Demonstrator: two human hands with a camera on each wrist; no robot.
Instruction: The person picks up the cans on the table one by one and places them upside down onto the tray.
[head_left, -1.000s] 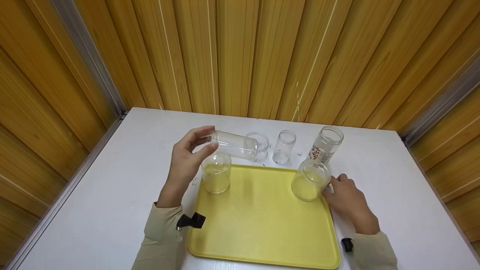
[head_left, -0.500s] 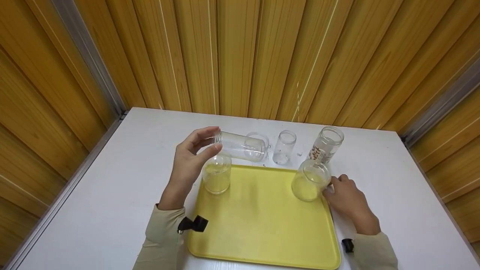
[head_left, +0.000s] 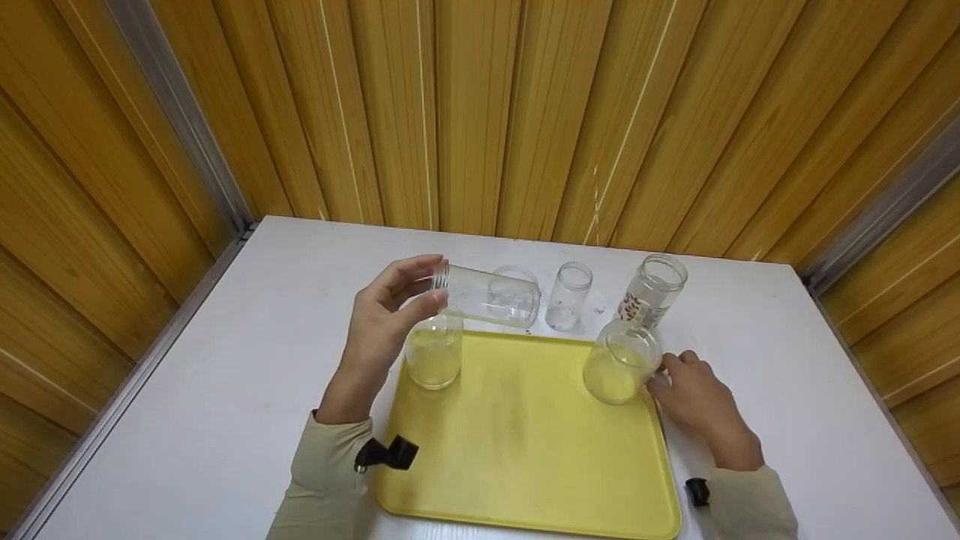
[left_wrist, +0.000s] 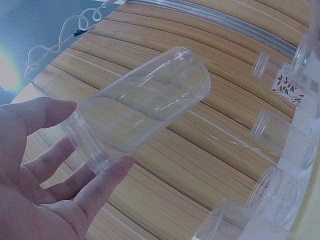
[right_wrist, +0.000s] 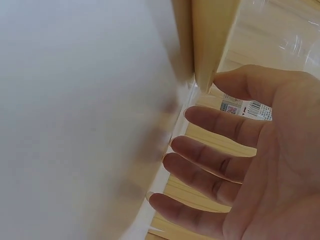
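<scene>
Wall: ribbed wood-look panels (head_left: 472, 112) stand tall behind a white table (head_left: 225, 375).
Left hand (head_left: 379, 322): thumb and fingers clamped on the threaded neck of a clear jar (head_left: 487, 298)!
Clear jar: up in the air, sideways, base pointing right, near the far edge of the yellow tray (head_left: 525, 450).
On the tray: left jar (head_left: 434, 364) far left, right jar (head_left: 619, 371) far right.
Right hand (head_left: 697, 397): fingers apart, thumb at the tray's right edge.
Behind the tray: small jar (head_left: 568, 301) and patterned jar (head_left: 651, 289), both upright.
</scene>
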